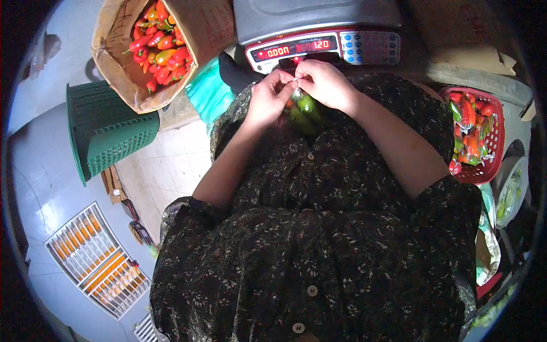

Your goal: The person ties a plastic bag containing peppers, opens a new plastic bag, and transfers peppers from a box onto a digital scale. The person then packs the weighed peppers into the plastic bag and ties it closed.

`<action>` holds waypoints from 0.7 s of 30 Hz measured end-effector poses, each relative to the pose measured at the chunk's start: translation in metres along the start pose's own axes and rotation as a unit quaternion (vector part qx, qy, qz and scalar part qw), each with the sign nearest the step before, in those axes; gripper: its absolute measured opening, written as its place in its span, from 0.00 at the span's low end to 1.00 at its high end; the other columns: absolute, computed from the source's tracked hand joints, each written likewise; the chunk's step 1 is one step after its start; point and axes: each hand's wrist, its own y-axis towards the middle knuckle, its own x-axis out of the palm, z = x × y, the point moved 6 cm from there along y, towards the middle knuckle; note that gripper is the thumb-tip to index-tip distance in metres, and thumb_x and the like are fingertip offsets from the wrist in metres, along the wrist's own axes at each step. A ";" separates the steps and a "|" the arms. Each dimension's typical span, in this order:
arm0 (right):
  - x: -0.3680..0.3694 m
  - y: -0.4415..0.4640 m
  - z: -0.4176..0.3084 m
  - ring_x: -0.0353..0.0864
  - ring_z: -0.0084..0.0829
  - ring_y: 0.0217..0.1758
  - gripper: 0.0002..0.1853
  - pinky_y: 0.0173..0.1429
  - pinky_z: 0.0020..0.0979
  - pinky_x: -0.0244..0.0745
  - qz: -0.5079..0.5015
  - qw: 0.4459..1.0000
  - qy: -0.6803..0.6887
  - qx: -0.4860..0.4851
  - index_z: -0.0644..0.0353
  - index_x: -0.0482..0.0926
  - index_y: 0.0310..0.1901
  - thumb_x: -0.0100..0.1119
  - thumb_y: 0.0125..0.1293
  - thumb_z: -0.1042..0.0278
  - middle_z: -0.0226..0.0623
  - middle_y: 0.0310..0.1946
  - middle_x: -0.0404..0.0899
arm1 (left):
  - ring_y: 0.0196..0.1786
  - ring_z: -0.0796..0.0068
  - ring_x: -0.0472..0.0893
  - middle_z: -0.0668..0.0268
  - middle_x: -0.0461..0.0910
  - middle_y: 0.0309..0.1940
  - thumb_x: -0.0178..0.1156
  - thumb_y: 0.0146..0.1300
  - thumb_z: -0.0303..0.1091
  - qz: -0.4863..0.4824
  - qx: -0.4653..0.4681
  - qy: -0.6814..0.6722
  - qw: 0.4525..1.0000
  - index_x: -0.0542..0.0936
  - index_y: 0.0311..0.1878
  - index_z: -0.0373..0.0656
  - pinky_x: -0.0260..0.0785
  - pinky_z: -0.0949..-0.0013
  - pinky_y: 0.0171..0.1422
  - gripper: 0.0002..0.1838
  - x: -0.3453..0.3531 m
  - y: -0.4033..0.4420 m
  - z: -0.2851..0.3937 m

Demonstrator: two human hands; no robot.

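Both hands meet at the top of a clear plastic bag of green peppers (305, 111), which hangs just in front of the dark floral clothing. My left hand (272, 96) pinches the gathered neck of the bag from the left. From the right, my right hand (323, 84) pinches the same neck, its fingertips touching those of the left. A little red shows beside the green inside the bag. Right behind the hands stands a digital scale (364, 48) with lit red digits.
At the upper left, a cardboard box (117, 62) holds red and orange peppers, beside a green crate (114, 139). A red basket (497, 134) of bagged peppers stands at the right, near a white bowl (513, 191). A teal bag (209, 91) lies left of the scale.
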 end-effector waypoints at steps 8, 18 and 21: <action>0.000 -0.002 0.000 0.80 0.39 0.32 0.07 0.38 0.36 0.74 0.005 1.000 0.004 -0.003 0.65 0.75 0.34 0.61 0.56 0.74 0.44 0.29 0.78 | 0.26 0.85 0.73 0.71 0.76 0.28 0.58 0.66 0.33 -0.003 -0.007 -0.003 1.000 0.76 0.40 0.39 0.66 0.78 0.31 0.07 0.004 -0.001 -0.004; 0.000 -0.002 0.001 0.79 0.40 0.32 0.07 0.38 0.36 0.73 0.006 1.000 -0.004 -0.004 0.64 0.74 0.32 0.61 0.56 0.72 0.44 0.28 0.77 | 0.22 0.82 0.75 0.69 0.77 0.23 0.58 0.63 0.31 -0.004 0.024 -0.061 0.998 0.77 0.39 0.38 0.68 0.74 0.28 0.06 0.005 0.003 -0.010; -0.001 -0.002 0.000 0.79 0.40 0.32 0.07 0.38 0.36 0.73 0.009 1.000 -0.004 -0.010 0.64 0.74 0.32 0.61 0.56 0.71 0.44 0.28 0.77 | 0.22 0.82 0.75 0.69 0.77 0.24 0.58 0.63 0.31 -0.010 0.017 -0.062 0.998 0.77 0.39 0.38 0.67 0.75 0.28 0.06 0.005 0.002 -0.007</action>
